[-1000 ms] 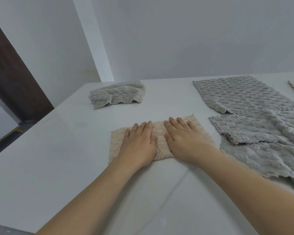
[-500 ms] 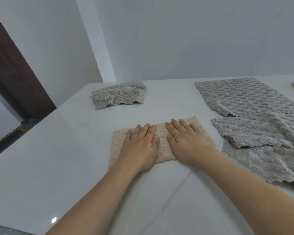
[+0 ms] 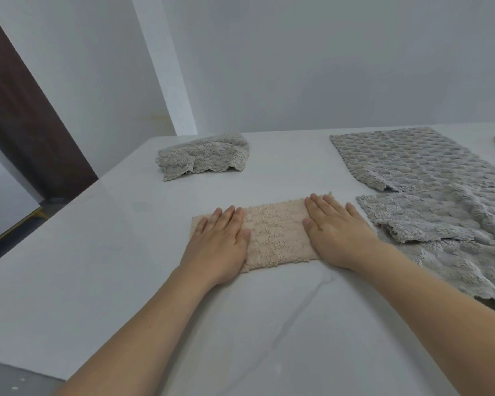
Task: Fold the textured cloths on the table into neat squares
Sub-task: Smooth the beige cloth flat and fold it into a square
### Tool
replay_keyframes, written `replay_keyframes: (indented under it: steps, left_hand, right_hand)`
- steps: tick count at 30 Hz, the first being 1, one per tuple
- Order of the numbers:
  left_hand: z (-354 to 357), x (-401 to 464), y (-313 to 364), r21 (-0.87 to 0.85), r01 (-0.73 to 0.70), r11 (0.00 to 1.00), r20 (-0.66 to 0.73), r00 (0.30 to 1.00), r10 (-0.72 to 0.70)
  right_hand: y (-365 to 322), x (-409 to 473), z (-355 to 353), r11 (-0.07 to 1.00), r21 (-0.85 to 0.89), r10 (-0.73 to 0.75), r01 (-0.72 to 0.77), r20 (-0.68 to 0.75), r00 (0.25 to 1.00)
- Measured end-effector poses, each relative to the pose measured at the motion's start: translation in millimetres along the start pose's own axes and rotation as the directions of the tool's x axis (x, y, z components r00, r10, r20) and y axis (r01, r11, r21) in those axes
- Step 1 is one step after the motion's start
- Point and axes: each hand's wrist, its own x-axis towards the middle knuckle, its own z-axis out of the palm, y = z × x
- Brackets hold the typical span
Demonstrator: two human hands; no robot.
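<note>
Writing: none readable. Beige cloth (image 3: 277, 232) flat on white marble-look table (image 3: 97, 267), pinned under left hand (image 3: 220, 241) and right hand (image 3: 337, 232), fingers straight, palms pressing, gripping nothing. Grey cloths (image 3: 429, 195) rightward; folded grey cloth (image 3: 203, 158) behind. Plain grey walls (image 3: 326, 61), dark door (image 3: 20, 118) left.

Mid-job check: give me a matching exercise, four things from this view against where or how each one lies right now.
Things:
1. beige cloth
2. folded grey cloth
3. flat grey cloth
4. rumpled grey cloth

States:
A. spread out at far right
B. crumpled at near right
C. under both flat hands
D. alone at far left

Pairs: 1-C, 2-D, 3-A, 4-B. The left hand and right hand press the ends.
</note>
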Motion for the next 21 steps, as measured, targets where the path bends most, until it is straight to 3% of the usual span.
replay_keyframes:
  steps: [4,8,12,14,21]
  left_hand:
    - [-4,-8,-22,-0.054,0.058,0.997,0.022,0.998,-0.057]
    - [-16,-4,-24,0.021,0.095,0.995,0.062,0.993,-0.096]
    - [-23,4,16,-0.115,0.023,0.993,-0.07,0.997,-0.031]
    - [-14,6,32,-0.114,-0.029,0.993,-0.079,0.997,0.02]
    - [6,9,34,-0.009,-0.041,0.999,-0.041,0.998,0.041]
  right_hand:
    - [12,-2,-5,0.999,-0.032,0.041,-0.04,0.036,0.999]
    - [7,4,-15,0.994,-0.09,0.063,-0.057,0.074,0.995]
    - [-32,8,-18,0.997,0.044,-0.061,0.064,-0.08,0.995]
    - [-44,6,-9,0.986,0.098,-0.127,0.132,-0.062,0.99]
    - [-40,2,9,0.988,-0.015,-0.154,0.153,-0.045,0.987]
